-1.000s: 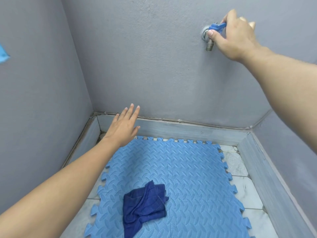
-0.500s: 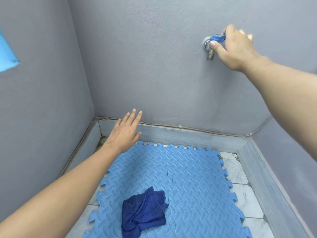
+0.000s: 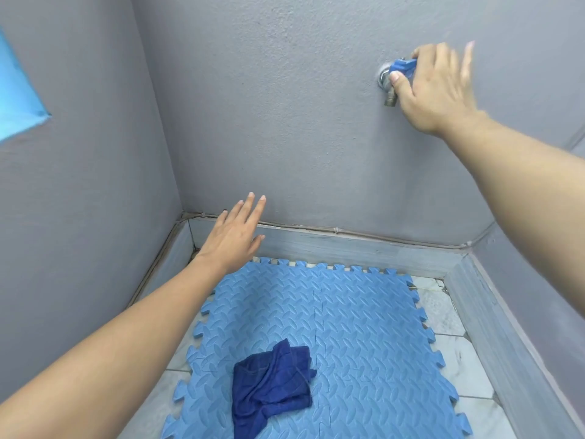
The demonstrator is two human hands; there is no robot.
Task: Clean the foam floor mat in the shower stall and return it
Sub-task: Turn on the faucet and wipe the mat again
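Note:
A light blue foam floor mat (image 3: 354,327) with puzzle edges lies flat on the tiled shower floor. A crumpled dark blue cloth (image 3: 269,384) rests on its near part. On the back wall sits a metal tap (image 3: 387,87) with a blue handle. My right hand (image 3: 433,87) grips that handle with thumb and fingers, little finger lifted. My left hand (image 3: 235,236) hovers open, fingers spread, above the mat's far left corner, holding nothing. No water shows at the spout.
Grey walls close the stall on the left, back and right, with a raised grey kerb (image 3: 357,248) along their base. White floor tiles (image 3: 456,346) show right of the mat. A light blue patch (image 3: 15,93) is on the left wall.
My right hand has turned on the tap handle, fingers now spreading. The view has shifted so the tap sits lower in frame. My left hand stays over the mat corner.

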